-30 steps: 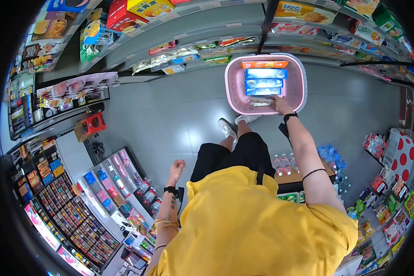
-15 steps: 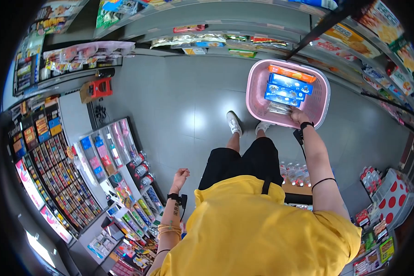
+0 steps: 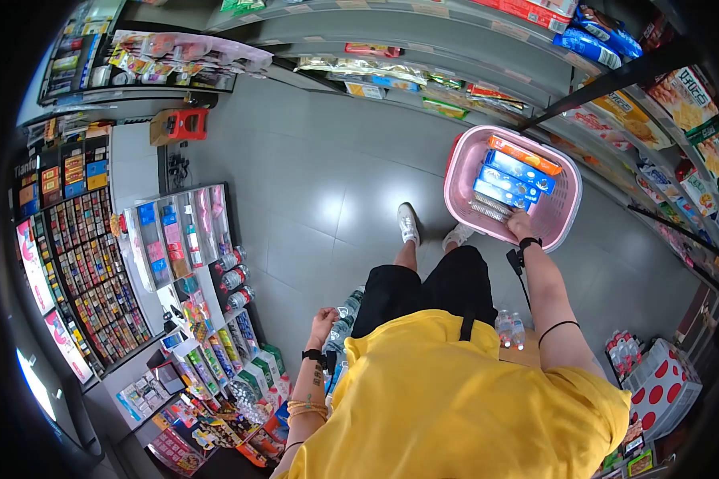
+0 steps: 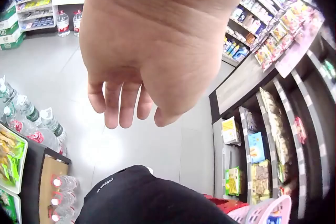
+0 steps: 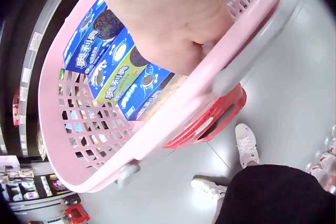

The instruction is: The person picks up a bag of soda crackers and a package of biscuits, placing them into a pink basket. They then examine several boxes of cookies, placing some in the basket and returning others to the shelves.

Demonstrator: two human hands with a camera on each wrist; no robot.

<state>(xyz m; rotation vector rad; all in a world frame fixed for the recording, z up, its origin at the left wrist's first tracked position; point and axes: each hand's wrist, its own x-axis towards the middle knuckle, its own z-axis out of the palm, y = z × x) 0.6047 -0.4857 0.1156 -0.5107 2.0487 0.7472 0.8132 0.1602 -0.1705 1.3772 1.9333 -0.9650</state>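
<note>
In the head view, a grey tiled floor (image 3: 359, 188) runs between shop shelves (image 3: 423, 40) along the far side and a rack of small packs (image 3: 108, 275) on the left. A pink basket (image 3: 567, 190) is just ahead of the person's feet, near the shelves. Inside it, an orange box (image 3: 524, 155) lies by the far edge, blue boxes (image 3: 516, 182) beside it, and a clear ribbed package (image 3: 488, 207) by the near edge. The right hand (image 3: 520, 224) reaches over the near edge to one end of the package; the fingertips are too small to make out. The left hand (image 3: 321, 324) hangs by the person's side, loosely curled around nothing.

In the left wrist view, the left hand fills the upper middle, its fingers bent slightly and holding nothing. Behind are glossy floor, stocked shelves and water bottles (image 4: 32, 111); only a piece of the basket's rim shows, cut off at the bottom.

In the right wrist view, the right hand's fingers are hidden by its own heel and the basket's rim, so whether they grip the package cannot be told. The package shows as a pale sliver beside the blue boxes. Below the near edge is a red object (image 5: 231, 109), possibly another basket, partly covered by the pink rim.
</note>
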